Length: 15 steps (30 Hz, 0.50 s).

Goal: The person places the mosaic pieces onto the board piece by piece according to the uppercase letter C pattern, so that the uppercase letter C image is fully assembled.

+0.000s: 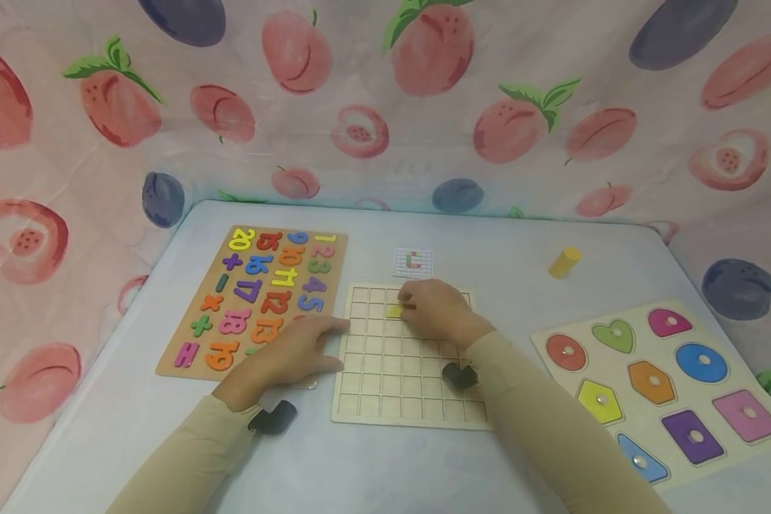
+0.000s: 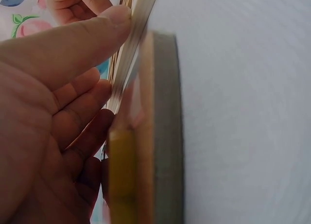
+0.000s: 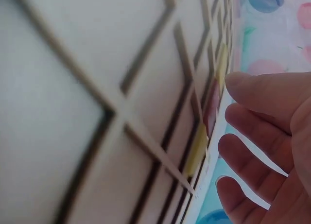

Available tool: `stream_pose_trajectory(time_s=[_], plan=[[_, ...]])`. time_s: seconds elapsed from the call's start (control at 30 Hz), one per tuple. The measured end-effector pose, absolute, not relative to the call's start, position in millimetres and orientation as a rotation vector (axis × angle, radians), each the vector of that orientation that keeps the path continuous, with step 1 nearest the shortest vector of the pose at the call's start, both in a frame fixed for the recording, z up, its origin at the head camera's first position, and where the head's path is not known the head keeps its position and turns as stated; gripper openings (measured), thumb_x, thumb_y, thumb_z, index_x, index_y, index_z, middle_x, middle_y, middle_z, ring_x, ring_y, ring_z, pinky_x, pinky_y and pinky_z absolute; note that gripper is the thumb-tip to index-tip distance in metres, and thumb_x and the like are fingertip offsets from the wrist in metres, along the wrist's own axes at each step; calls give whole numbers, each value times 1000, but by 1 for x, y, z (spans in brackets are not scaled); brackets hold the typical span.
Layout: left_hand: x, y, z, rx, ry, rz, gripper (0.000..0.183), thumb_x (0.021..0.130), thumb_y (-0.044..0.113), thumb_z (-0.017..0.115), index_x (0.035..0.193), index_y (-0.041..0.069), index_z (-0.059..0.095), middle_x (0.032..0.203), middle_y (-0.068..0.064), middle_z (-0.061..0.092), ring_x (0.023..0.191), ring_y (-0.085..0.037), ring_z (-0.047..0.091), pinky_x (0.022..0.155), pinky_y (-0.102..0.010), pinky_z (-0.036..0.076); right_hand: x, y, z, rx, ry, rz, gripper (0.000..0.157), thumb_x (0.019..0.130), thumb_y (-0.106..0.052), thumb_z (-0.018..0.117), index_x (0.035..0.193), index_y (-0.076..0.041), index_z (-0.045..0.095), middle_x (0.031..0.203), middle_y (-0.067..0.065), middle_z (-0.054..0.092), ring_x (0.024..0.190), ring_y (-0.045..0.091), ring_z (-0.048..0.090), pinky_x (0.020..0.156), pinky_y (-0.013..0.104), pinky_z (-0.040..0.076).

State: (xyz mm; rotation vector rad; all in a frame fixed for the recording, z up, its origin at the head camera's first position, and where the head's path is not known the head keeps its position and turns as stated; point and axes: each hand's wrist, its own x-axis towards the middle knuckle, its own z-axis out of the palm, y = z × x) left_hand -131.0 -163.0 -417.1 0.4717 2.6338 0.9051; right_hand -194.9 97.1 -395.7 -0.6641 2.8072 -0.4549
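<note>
A wooden grid board [image 1: 392,389] lies in the middle of the table in the head view. My left hand [image 1: 298,353] spreads its thumb and fingers at the board's left edge; the left wrist view puts the thumb [image 2: 97,37] against that edge. Over the board's far part is my right hand [image 1: 438,308], thumb beside a yellow tile [image 1: 394,311]. The right wrist view shows a yellow tile [image 3: 196,151], a red tile [image 3: 212,107] and another yellow tile [image 3: 221,63] near the thumb tip. No piece shows between the right hand's loosely bent fingers.
Behind the board lies a small pattern card [image 1: 414,262]. A number puzzle board [image 1: 189,332] is at left, partly under the left hand. To the right are a shape puzzle board [image 1: 555,325] and a yellow cylinder [image 1: 565,263]. Fruit-print cloth [image 1: 417,143] hangs behind.
</note>
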Motion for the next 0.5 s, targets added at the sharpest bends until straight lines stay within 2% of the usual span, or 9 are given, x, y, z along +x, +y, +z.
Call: stream_pose_trajectory(time_s=[0.1,0.23,0.5], plan=[[-131,-163,-417,475,2632,915,61,83,19,82,139,11,60,142,-5,56,137,-27,43,115,-47,32,-195,103,-393,-645,2812,-474,29,97,-25,66,121,-10,69,120,6,70,116,28,63,99,44,49],[-131,-164,-417,506,2639,918,61,83,19,83,139,11,60,141,-5,56,136,-27,44,115,-47,33,-193,114,-388,-589,2806,-534,32,96,-26,66,124,-9,68,120,8,69,112,29,63,97,45,50],[-131,-164,-418,530,2654,901,61,83,20,83,138,10,60,140,-6,57,135,-28,45,114,-46,34,-186,138,-379,-550,2825,-628,32,94,-20,66,123,-7,68,119,10,69,107,29,64,94,46,51]])
